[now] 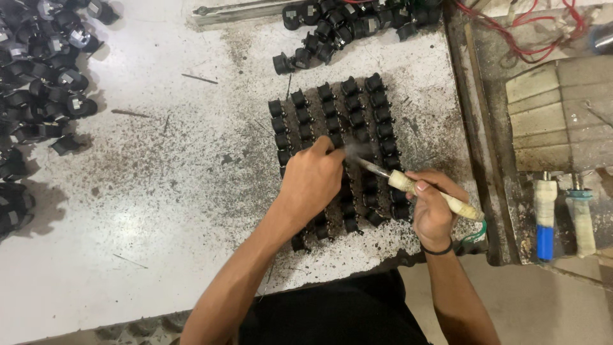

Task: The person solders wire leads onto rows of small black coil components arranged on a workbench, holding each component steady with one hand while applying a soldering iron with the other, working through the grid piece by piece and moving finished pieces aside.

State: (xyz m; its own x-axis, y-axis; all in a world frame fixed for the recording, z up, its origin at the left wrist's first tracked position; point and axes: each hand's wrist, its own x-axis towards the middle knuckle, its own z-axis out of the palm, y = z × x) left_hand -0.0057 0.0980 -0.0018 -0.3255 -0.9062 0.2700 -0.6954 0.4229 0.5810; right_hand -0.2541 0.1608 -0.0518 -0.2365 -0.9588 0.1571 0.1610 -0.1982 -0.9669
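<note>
Gripping a soldering iron (pixel 418 188) by its wrapped handle, the right hand (pixel 431 211) points its tip, with a wisp of smoke, at rows of small black parts (pixel 332 121) laid out near the worktop's (pixel 166 191) right edge. The left hand (pixel 313 179) rests fingers-down on those rows, closed loosely on nothing I can make out. More black parts are heaped at the far edge (pixel 351 25) and the left edge (pixel 38 83). Two taped tool handles (pixel 562 214) stand off the right side.

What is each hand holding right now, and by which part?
The right hand grips a soldering iron by its pale tape-wrapped handle. The left hand rests on the small black plastic parts; any pinch is hidden.
</note>
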